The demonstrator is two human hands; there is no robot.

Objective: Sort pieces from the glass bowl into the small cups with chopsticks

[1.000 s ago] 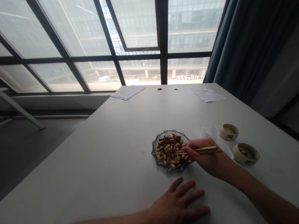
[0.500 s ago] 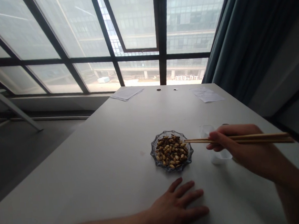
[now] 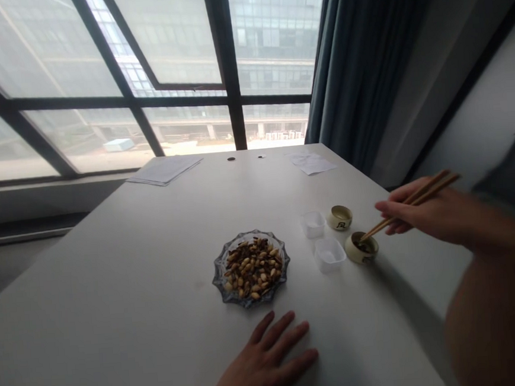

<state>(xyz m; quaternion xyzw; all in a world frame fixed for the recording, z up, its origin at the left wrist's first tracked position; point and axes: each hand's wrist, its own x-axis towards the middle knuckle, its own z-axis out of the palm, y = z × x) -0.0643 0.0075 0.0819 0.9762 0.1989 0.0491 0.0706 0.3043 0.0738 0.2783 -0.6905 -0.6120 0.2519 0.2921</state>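
My right hand [image 3: 423, 209] grips a pair of wooden chopsticks [image 3: 412, 202], whose tips reach into the nearer small ceramic cup [image 3: 355, 253]. Some dark bits lie inside that cup; whether the tips pinch one I cannot make out. Spread flat on the table, my left hand [image 3: 271, 361] holds nothing and is just below a scalloped glass dish [image 3: 220, 279]. Heaped in the dish is a mix of pale-shelled nuts and dark seeds [image 3: 252, 268].
A second ceramic cup [image 3: 340, 218] with a dark character on it stands behind the first. Two clear plastic containers [image 3: 330, 254] sit left of the cups. Papers [image 3: 166, 170] lie at the table's far left, and more sheets [image 3: 312, 162] at the far right.
My right hand has carried the chopsticks from the glass dish rightward to the nearer cup. The view has turned right, uncovering both cups. My left hand stays flat on the table.
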